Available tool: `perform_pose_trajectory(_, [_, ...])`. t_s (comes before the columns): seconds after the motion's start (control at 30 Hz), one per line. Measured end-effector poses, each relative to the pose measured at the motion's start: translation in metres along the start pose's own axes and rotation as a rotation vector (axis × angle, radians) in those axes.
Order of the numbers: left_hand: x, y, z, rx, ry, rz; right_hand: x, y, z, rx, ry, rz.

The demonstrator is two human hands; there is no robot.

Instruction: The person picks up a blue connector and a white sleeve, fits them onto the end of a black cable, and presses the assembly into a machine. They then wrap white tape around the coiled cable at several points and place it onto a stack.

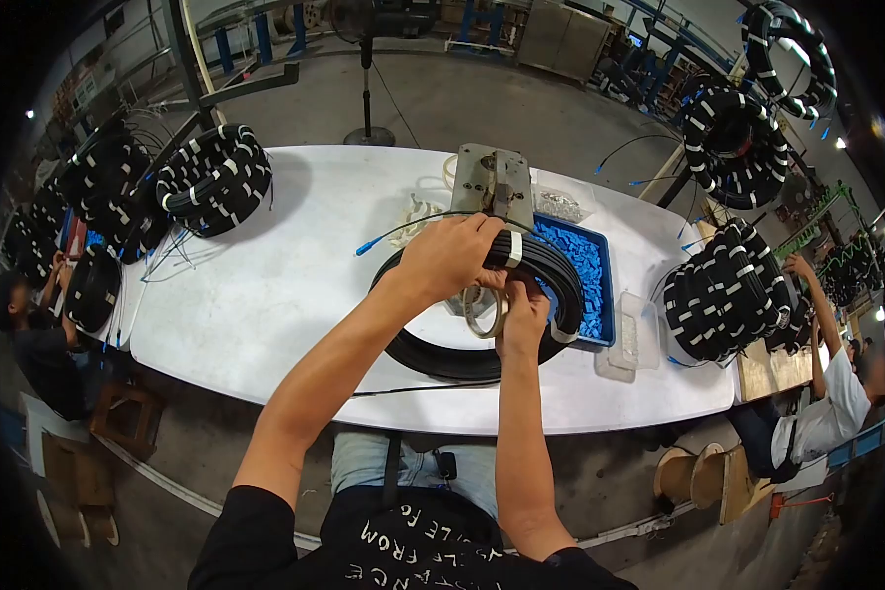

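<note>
A coil of black cable [442, 364] lies on the white table in front of me, with white bands [515, 249] around it. My left hand [454, 258] is closed over the coil's far side, fingers bent down around it. Within the coil's opening, my right hand [523, 313] is closed, its fingertips partly hidden. Against it hangs a thin beige ring [484, 315], perhaps a nearly used roll of tape. A loose cable end with a blue connector [367, 246] sticks out left of my left hand. Behind the coil stands a metal device [492, 182].
A blue tray [608, 295] of small blue parts sits right of the coil, beside a clear plastic box [631, 339]. Banded cable coils stand at the table's left [214, 182] and right [723, 295]. Co-workers [44, 334] [826, 393] work at both sides.
</note>
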State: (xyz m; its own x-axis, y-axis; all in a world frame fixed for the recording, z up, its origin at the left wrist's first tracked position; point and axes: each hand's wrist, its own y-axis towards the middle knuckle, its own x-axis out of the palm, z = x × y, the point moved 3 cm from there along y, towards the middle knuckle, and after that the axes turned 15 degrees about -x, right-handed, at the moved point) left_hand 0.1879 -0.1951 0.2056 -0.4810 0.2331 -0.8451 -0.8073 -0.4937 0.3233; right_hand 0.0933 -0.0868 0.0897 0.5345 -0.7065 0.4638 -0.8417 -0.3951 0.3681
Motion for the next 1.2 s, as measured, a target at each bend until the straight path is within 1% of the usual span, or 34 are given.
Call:
perform_pose_trajectory(0.03, [0.001, 0.002, 0.0, 0.0, 0.021, -0.014, 0.002, 0.001, -0.001, 0.114, 0.02, 0.048])
perform_pose_trajectory(0.07, [0.002, 0.004, -0.001, 0.001, 0.043, -0.027, 0.005, 0.002, -0.006, 0.114, 0.02, 0.05])
perform_pose_trajectory(0.13, [0.003, 0.005, -0.003, 0.008, 0.049, -0.016, 0.008, 0.0, -0.013, 0.317, 0.081, 0.118])
perform_pose_trajectory(0.17, [0.004, 0.005, -0.004, 0.016, 0.053, -0.001, 0.009, 0.002, -0.014, 0.318, 0.078, 0.121])
perform_pose_trajectory(0.23, [0.005, 0.004, -0.005, 0.025, 0.065, 0.007, 0.014, 0.006, -0.011, 0.431, 0.218, 0.092])
perform_pose_trajectory(0.27, [0.005, 0.003, -0.004, 0.034, 0.082, 0.018, 0.016, 0.009, -0.001, 0.469, 0.348, 0.084])
perform_pose_trajectory(0.3, [0.007, 0.001, -0.002, 0.035, 0.08, 0.009, 0.017, 0.01, 0.004, 0.472, 0.347, 0.093])
perform_pose_trajectory(0.37, [0.005, -0.003, 0.006, 0.13, 0.061, 0.035, 0.025, 0.012, 0.009, 0.448, 0.05, -0.002])
perform_pose_trajectory(0.4, [0.006, -0.005, 0.007, 0.177, 0.016, 0.075, 0.012, 0.015, 0.032, 0.341, 0.092, -0.176])
perform_pose_trajectory(0.43, [0.006, -0.005, 0.008, 0.168, 0.016, 0.07, 0.007, 0.011, 0.048, 0.351, 0.092, -0.177])
perform_pose_trajectory(0.5, [0.006, -0.004, 0.012, 0.146, 0.02, 0.024, 0.002, 0.008, 0.057, -0.1, -0.372, -0.378])
perform_pose_trajectory(0.53, [0.006, -0.003, 0.014, 0.138, 0.007, 0.028, 0.002, 0.005, 0.046, -0.402, -0.681, -0.616])
perform_pose_trajectory(0.57, [0.007, -0.002, 0.016, 0.139, 0.006, 0.026, 0.001, 0.002, 0.045, -0.4, -0.683, -0.614])
perform_pose_trajectory(0.63, [0.008, 0.0, 0.018, 0.134, 0.041, 0.015, 0.001, -0.006, 0.04, -0.214, -0.907, -0.65])
perform_pose_trajectory(0.67, [0.008, 0.001, 0.02, 0.135, 0.039, 0.012, 0.004, -0.01, 0.032, -0.335, -0.89, -0.695])
perform_pose_trajectory(0.7, [0.008, 0.001, 0.021, 0.121, 0.057, 0.008, -0.002, -0.01, 0.04, -0.331, -0.892, -0.693])
perform_pose_trajectory(0.77, [0.008, 0.001, 0.023, 0.11, 0.075, 0.002, -0.009, -0.012, 0.063, -0.303, -0.872, -0.866])
perform_pose_trajectory(0.8, [0.009, 0.002, 0.024, 0.097, 0.081, 0.006, -0.009, -0.017, 0.066, -0.41, -0.957, -0.89])
perform_pose_trajectory(0.83, [0.008, 0.002, 0.024, 0.085, 0.089, 0.011, -0.012, -0.021, 0.074, -0.412, -0.957, -0.886])
perform_pose_trajectory(0.87, [0.008, 0.002, 0.025, 0.09, 0.092, 0.012, -0.017, -0.026, 0.089, -0.395, -0.989, -0.935])
perform_pose_trajectory(0.93, [0.005, 0.001, 0.026, 0.022, 0.058, 0.003, -0.023, -0.034, 0.106, -0.365, -1.025, -1.01])
perform_pose_trajectory(0.97, [0.006, 0.001, 0.027, 0.031, 0.064, 0.005, -0.022, -0.04, 0.112, -0.507, -1.011, -0.985])
perform_pose_trajectory(1.07, [0.008, 0.0, 0.023, 0.001, 0.056, 0.042, -0.023, -0.043, 0.115, -0.451, -1.049, -0.933])
perform_pose_trajectory(1.13, [0.009, -0.001, 0.022, 0.013, 0.057, 0.091, -0.019, -0.039, 0.108, -0.509, -0.917, -0.805])
perform_pose_trajectory(1.17, [0.009, 0.0, 0.021, 0.024, 0.061, 0.086, -0.019, -0.039, 0.104, -0.509, -0.918, -0.791])
perform_pose_trajectory(1.2, [0.009, 0.0, 0.021, 0.024, 0.061, 0.087, -0.019, -0.038, 0.098, -0.536, -0.876, -0.735])
